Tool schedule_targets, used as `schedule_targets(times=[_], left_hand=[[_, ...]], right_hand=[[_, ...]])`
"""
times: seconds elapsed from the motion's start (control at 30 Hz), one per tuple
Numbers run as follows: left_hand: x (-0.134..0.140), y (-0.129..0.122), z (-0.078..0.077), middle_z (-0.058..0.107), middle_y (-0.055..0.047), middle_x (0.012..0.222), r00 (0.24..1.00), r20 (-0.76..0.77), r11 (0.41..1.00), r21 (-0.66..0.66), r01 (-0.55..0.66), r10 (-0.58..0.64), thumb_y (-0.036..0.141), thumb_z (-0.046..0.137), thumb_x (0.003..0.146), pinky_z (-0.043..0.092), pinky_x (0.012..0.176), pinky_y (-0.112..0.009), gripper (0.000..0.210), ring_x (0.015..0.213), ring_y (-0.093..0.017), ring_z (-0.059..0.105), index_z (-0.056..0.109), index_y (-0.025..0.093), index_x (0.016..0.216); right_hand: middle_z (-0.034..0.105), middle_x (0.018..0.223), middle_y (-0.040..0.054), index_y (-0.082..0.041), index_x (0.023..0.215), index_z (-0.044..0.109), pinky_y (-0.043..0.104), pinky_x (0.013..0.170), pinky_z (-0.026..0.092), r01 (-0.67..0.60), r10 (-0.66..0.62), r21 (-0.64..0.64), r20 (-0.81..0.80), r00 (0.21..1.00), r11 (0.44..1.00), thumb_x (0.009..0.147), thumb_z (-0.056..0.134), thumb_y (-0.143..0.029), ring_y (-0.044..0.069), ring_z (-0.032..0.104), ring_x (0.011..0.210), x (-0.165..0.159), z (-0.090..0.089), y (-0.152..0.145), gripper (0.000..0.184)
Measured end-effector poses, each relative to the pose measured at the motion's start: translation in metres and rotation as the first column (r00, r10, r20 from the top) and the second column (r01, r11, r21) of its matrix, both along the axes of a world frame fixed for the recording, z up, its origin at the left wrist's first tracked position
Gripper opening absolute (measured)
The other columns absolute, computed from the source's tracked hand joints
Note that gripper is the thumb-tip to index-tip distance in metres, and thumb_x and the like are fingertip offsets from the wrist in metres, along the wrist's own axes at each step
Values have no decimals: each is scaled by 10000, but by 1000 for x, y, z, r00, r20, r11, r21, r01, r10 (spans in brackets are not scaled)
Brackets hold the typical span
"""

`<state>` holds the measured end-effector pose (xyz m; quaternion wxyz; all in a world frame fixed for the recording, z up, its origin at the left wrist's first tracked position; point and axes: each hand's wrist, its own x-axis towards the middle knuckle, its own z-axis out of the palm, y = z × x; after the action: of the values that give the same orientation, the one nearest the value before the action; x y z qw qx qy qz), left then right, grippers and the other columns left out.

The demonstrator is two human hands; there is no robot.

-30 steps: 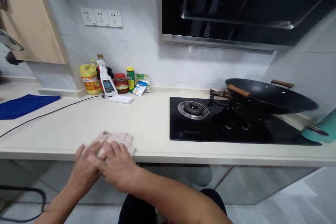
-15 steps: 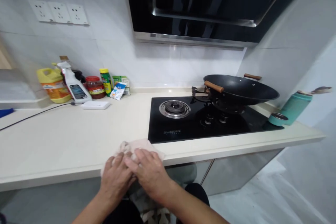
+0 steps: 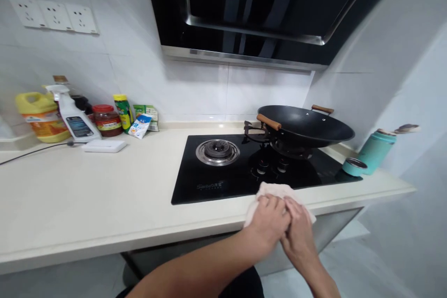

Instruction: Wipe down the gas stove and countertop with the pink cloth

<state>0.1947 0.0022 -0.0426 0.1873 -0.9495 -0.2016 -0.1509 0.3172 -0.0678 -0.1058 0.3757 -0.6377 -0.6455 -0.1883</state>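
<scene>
Both hands press a pale pink cloth (image 3: 277, 189) at the counter's front edge, just in front of the black gas stove (image 3: 244, 186). My left hand (image 3: 270, 219) is closed over the cloth's left part. Beside it and touching it, my right hand (image 3: 298, 228) has its fingers curled on the cloth's right part. The cloth is bunched beneath the fingers, and its middle is hidden by them. Its far edge reaches the stove's front rim, close below the two control knobs (image 3: 272, 166).
A black wok (image 3: 307, 125) with wooden handles sits on the right burner. Turquoise containers (image 3: 375, 151) stand at the right end. Along the wall at left are a spray bottle (image 3: 75, 118), a yellow jug (image 3: 44, 118) and a red-lidded jar (image 3: 106, 123). The range hood (image 3: 240, 53) hangs above.
Both hands and the cloth have moved right along the counter's front edge, from left of the stove to in front of its knobs. The view has shifted right.
</scene>
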Motion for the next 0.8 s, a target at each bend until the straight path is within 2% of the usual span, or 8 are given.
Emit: schedule_targets(times=[0.07, 0.13, 0.2, 0.3, 0.43, 0.6, 0.7, 0.8], left_hand=[[39, -3, -1, 632, -198, 1250, 999, -8, 999, -11, 33, -33, 298, 523, 982, 439, 910, -551, 462, 1183, -377, 550, 576, 165, 1421], [67, -5, -1, 609, -201, 1292, 998, -24, 998, -31, 60, -61, 324, 570, 950, 425, 925, -561, 488, 1212, -387, 527, 580, 183, 1418], [80, -4, 1, 592, -204, 1312, 996, -44, 995, -62, 78, -81, 357, 679, 864, 415, 944, -552, 586, 1219, -388, 511, 578, 174, 1411], [76, 1, 7, 571, -196, 1341, 991, -57, 986, -123, 111, -119, 425, 737, 777, 392, 989, -517, 688, 1228, -366, 490, 575, 162, 1392], [43, 16, 24, 507, -183, 1435, 987, -11, 949, -275, 152, -161, 471, 675, 791, 364, 1043, -492, 704, 1280, -341, 443, 540, 149, 1402], [-21, 44, 62, 433, -168, 1553, 996, -44, 863, -503, 51, -84, 662, 601, 775, 302, 1137, -573, 902, 1378, -361, 377, 434, 168, 1511], [-68, 64, 78, 447, -148, 1577, 995, -100, 829, -557, -56, 0, 705, 615, 759, 237, 1196, -593, 931, 1426, -351, 364, 436, 199, 1519], [-122, 84, 85, 428, -138, 1611, 983, -125, 812, -554, -181, 134, 672, 622, 800, 181, 1223, -614, 881, 1475, -351, 336, 418, 236, 1538]], right_hand=[[446, 1515, 205, -200, 1533, 285, 679, 1188, 262, -4, 6, 21, -81, 997, 1000, 845, 506, -284, 391, 411, 1434, 34, 1, -9, 727], [427, 1549, 180, -219, 1529, 321, 647, 1202, 283, -38, 38, 3, -168, 985, 999, 886, 479, -287, 359, 408, 1452, 59, 5, -17, 665], [420, 1573, 153, -234, 1522, 362, 609, 1219, 296, -84, 76, -25, -232, 970, 996, 930, 456, -315, 328, 394, 1473, 75, 11, -24, 604], [456, 1566, 134, -234, 1491, 440, 604, 1239, 273, -83, 61, -66, -280, 958, 994, 983, 396, -378, 307, 399, 1479, 79, 17, -24, 530], [501, 1554, 100, -230, 1485, 495, 592, 1250, 274, -6, -35, -148, -272, 962, 989, 1007, 300, -382, 273, 442, 1459, 59, 25, -7, 539], [457, 1597, 108, -177, 1536, 471, 512, 1263, 299, -100, 49, -311, -169, 984, 945, 1013, 271, -371, 245, 399, 1494, 12, 55, 35, 592], [393, 1635, 123, -143, 1573, 405, 512, 1279, 256, -212, 174, -445, -127, 977, 870, 1023, 252, -359, 243, 340, 1527, -29, 81, 66, 611], [307, 1669, 157, -73, 1595, 332, 499, 1290, 214, -299, 307, -552, -81, 948, 778, 1021, 265, -330, 248, 261, 1559, -81, 102, 100, 632]])
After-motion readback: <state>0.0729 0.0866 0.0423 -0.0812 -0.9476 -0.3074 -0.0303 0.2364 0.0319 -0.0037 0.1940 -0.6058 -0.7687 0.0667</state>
